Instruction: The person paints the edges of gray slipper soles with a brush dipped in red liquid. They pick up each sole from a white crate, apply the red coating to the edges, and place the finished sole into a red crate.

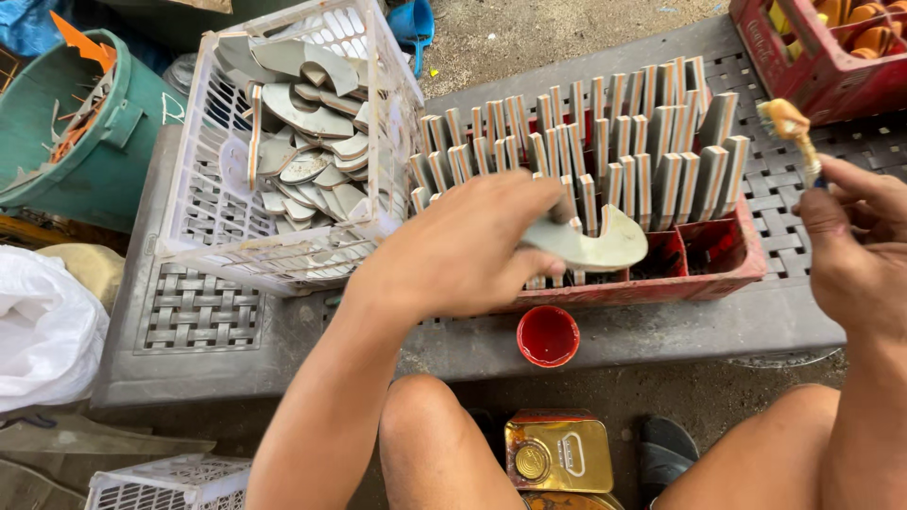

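- Sole piece [595, 244] – grey, curved, flat; pinched at its left end by the left hand [463, 250], fingers closed on it. Long axis runs roughly left-right, free rounded end pointing right and curling up. It hangs over the front of the red tray [727, 260], just above the upright pieces.
- Right hand [855, 250] – closed round a small brush [792, 127]; yellowish bristle head points up and to the left, handle mostly hidden in the fist.
- Upright pieces [605, 142] in the red tray – grey w/ orange edges, on end in approx. 3 rows; too many and too overlapped for an exact count.
- White basket [203, 198] left of the tray – tilted, holds a loose heap of similar grey curved pieces [307, 142]; no exact count possible.
- 1 red cup [548, 335] on the grey desk [198, 321], just in front of the tray.
- 1 gold tin [557, 451] on the ground between the person's knees.
- 1 green bucket [90, 132] far left; 1 red crate [822, 47] top right w/ orange items inside.
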